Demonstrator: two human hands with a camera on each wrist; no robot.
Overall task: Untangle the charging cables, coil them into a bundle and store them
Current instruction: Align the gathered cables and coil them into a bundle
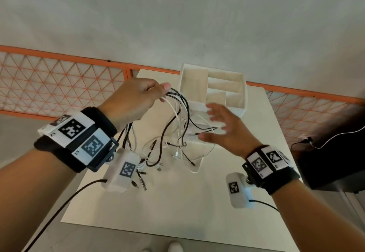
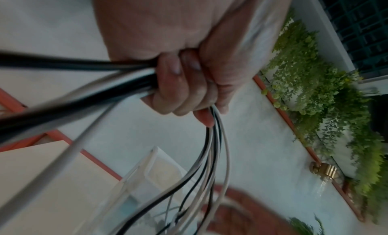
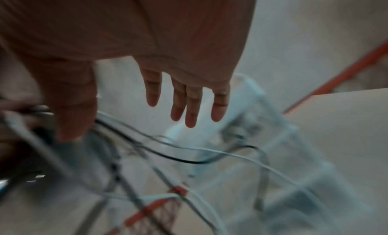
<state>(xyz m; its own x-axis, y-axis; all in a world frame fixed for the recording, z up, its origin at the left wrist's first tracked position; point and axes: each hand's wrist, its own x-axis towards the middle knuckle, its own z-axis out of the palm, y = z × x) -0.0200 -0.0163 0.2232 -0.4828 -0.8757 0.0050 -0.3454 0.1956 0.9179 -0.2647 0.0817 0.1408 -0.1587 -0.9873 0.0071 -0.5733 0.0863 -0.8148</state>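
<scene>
A tangle of black and white charging cables [image 1: 173, 133] hangs in the air over the white table [image 1: 177, 202]. My left hand [image 1: 138, 99] is raised and grips the bunch in its fist, shown close in the left wrist view [image 2: 182, 89] with strands [image 2: 214, 155] trailing down. Plug ends [image 1: 141, 180] dangle just above the table. My right hand [image 1: 219, 127] is spread, fingers straight, beside the hanging loops and holds nothing; its fingers [image 3: 190, 105] hover above blurred cables [image 3: 189, 155]. A white divided storage box [image 1: 215, 89] stands behind.
The box sits at the table's far edge, against an orange mesh railing [image 1: 59, 77]. A dark object [image 1: 331, 159] with a thin white cord lies at the right. Bare tabletop lies near me. Green plants [image 2: 327, 105] show in the left wrist view.
</scene>
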